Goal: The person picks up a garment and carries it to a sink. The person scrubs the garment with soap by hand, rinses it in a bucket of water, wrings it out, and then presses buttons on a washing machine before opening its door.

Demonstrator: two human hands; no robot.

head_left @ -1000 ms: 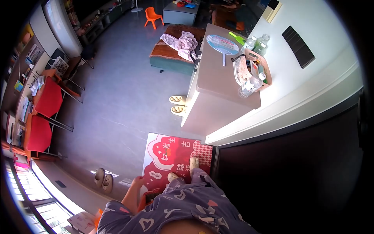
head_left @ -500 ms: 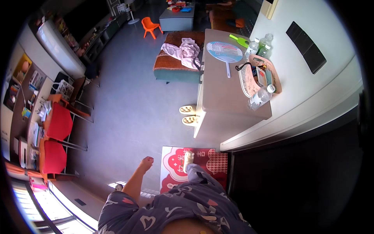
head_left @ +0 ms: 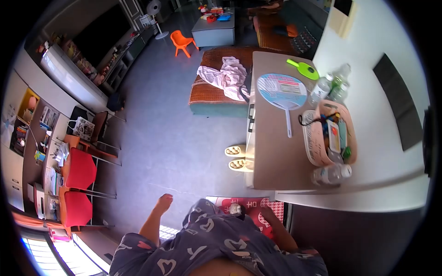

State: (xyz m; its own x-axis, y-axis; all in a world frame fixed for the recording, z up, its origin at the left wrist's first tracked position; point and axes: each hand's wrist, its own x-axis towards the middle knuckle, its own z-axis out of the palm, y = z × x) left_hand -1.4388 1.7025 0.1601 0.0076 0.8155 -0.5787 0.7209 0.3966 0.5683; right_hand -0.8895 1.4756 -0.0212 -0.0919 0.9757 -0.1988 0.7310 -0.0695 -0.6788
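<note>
Here's the left hand [head_left: 164,202], out over the grey floor [head_left: 161,152] and well to the left of the table [head_left: 276,161]; nothing shows in it, its fingers look loosely curled, though whether they're apart or together I cannot tell; and there's the right hand [head_left: 268,214], dark and small, just short of the table's near end; its fingers blur into shadow, so no telling how they stand!

Below that right hand lies the red mat [head_left: 254,212], on the floor at the near end of the table, one foot [head_left: 235,209] showing over it; the yellow slippers [head_left: 240,164] sit side by side against the table's left side.

Up on the table's top it's busy; a round blue fan [head_left: 282,89] lies towards the far left, its pale handle pointing back to the near end; a green paddle-shaped thing [head_left: 307,70] lies at the far end; a pink basket [head_left: 348,131], packed with small things, sits along the table's right side, one clear bottle [head_left: 329,174] just nearer and more bottles [head_left: 321,90] just beyond; past the table's far left, a pale cloth [head_left: 225,76] lies crumpled on a brown-topped ottoman [head_left: 200,94].
</note>
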